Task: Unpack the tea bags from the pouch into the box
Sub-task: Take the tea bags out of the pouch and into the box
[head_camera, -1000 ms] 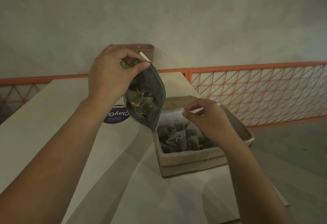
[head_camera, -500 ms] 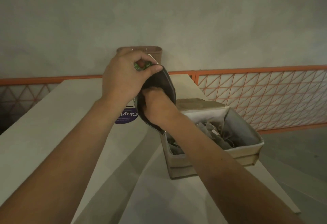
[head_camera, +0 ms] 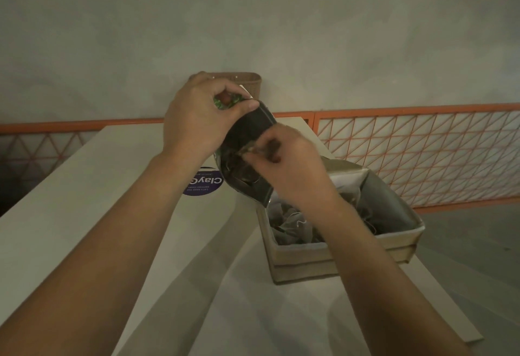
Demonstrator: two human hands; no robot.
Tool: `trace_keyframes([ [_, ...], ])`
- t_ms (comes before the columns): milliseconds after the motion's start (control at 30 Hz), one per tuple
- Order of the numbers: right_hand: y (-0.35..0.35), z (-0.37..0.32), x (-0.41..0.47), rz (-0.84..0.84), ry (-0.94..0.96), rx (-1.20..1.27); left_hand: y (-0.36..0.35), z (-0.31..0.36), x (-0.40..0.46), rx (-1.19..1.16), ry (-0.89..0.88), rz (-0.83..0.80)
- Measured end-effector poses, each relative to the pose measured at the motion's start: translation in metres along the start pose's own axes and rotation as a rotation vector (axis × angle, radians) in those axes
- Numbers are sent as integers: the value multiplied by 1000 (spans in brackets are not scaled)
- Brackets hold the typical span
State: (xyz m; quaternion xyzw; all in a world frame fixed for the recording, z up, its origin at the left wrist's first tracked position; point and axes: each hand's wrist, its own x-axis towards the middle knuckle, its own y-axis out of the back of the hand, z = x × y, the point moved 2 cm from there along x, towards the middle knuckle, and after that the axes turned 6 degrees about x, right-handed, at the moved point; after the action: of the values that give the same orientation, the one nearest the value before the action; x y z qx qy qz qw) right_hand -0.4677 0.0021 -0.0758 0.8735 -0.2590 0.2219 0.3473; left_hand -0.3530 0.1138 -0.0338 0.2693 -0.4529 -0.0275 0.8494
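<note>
Currently left hand (head_camera: 197, 119) grips dark foil pouch (head_camera: 250, 130) top; right hand (head_camera: 289, 164) pinches tea bag (head_camera: 249, 149) at mouth. Risk: strings snag, extras spill outside tan cardboard box (head_camera: 309, 260).

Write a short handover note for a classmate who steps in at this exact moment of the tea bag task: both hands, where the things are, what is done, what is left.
Left hand: grips the top of the dark foil pouch, held tilted above the table, mouth towards the box.
Right hand: at the pouch's mouth, fingers pinching what looks like a tea bag; blurred, so not certain.
Tan cardboard box with white lining: on the pale table, just below the pouch.
Done: several mesh tea bags already lie in the box.
Left: drop this one in the box, then the rest; more seem to remain inside the pouch.
</note>
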Motion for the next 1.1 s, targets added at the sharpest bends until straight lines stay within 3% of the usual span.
trace_keyframes([
  [167, 40, 19, -26, 143, -167, 314, 2, -1, 1, -16, 1, 16],
  [333, 38, 67, -45, -22, -348, -39, 0, -1, -1, -14, 0, 15],
  [400, 34, 69, -48, 41, -301, -126, -1, -1, 0, -13, 2, 11],
  [500, 31, 46, -45, 211, -161, -27, -2, 0, 0, -20, -1, 11],
  [567, 23, 23, -41, 216, -11, 18, -2, 0, 0, -17, -1, 7],
  [700, -16, -6, -16, -58, 184, -168, -3, 1, 1, -28, -9, 7],
  [867, -48, -7, 25, -447, -111, -605, -1, 1, 2, -24, -25, 18],
  [967, -55, -5, 30, -521, -185, -734, -1, -1, 2, -26, -24, 18],
  [1100, -57, -1, 29, -545, -213, -720, -2, 0, 1, -27, -27, 14],
])
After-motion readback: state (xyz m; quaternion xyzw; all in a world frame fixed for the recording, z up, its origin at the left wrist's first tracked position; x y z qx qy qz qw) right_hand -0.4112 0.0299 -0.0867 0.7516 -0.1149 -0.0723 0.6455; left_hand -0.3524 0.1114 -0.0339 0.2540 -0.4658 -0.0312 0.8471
